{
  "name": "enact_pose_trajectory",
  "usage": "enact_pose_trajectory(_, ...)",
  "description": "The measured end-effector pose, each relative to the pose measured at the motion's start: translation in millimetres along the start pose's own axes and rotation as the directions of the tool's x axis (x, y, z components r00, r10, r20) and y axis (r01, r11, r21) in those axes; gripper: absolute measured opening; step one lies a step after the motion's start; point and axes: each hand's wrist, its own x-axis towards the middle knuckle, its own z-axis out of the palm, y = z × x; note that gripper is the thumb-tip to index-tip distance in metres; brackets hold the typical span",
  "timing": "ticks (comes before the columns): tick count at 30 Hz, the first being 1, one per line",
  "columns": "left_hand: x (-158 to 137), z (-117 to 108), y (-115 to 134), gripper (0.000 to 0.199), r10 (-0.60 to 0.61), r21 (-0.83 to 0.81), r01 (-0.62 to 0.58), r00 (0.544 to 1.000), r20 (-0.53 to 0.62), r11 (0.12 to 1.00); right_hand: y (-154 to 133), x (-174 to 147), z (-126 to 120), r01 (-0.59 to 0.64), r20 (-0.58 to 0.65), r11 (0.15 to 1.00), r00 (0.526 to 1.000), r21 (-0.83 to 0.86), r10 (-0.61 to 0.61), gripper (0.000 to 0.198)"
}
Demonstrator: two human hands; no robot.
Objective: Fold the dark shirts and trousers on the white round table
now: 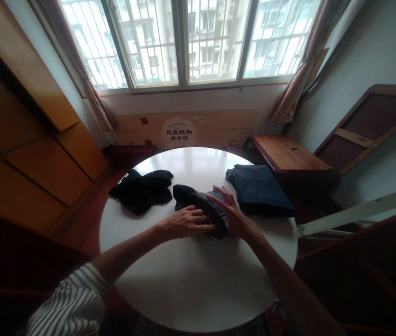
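A dark grey, crumpled piece of clothing [188,195] lies at the middle of the round white table, with a lighter grey part showing on its right side. My left hand [186,222] rests on its near left side, fingers stretched across the cloth. From the right, my right hand [231,212] touches the lighter part with its fingers spread. Both hands partly cover the garment, so its exact kind cannot be made out. To the left is a loose black garment [142,190]. On the right lies a folded dark navy garment [263,190].
The round white table [198,289] has a curved edge all round. Behind it are a low wooden table [291,151] and a barred window [215,42]. Wooden cabinets [40,172] stand at the left, and a wood-framed panel [369,126] leans at the right wall.
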Motion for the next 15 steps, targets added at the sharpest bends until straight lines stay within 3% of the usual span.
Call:
enact_pose_trajectory(4, -3, 4, 8, 0.044, -0.076, -0.061, 0.075, 0.997, -0.014, 0.995, -5, 0, 1, 0.054, 0.141, 0.991, 0.987, 0.124, -0.072, 0.052)
enact_pose_trajectory(6, -5, 1, 10, 0.050, -0.197, -0.155, 0.184, 0.978, -0.073, 0.971, -8, -1, -2, 0.023, 0.139, 0.969, 0.989, 0.246, -0.059, 0.060)
enact_pose_trajectory(9, -5, -5, 13, 0.066, -0.416, -0.393, 0.332, 0.897, -0.149, 0.857, -17, -1, -6, -0.063, 0.159, 0.898, 0.987, 0.435, -0.008, 0.085)
enact_pose_trajectory(12, -3, -7, 17, 0.077, -0.493, -0.636, 0.347, 0.868, -0.061, 0.689, -26, 1, -5, -0.179, 0.147, 0.845, 0.982, 0.503, 0.120, 0.104)
enact_pose_trajectory(14, -4, -5, 17, 0.075, -0.480, -0.708, 0.318, 0.877, -0.034, 0.631, -28, 4, -3, -0.263, 0.061, 0.822, 0.961, 0.505, 0.270, 0.090)
enact_pose_trajectory(15, -5, -3, 15, 0.071, -0.487, -0.700, 0.307, 0.871, -0.066, 0.645, -28, 5, -1, -0.306, 0.018, 0.801, 0.938, 0.515, 0.346, 0.075)
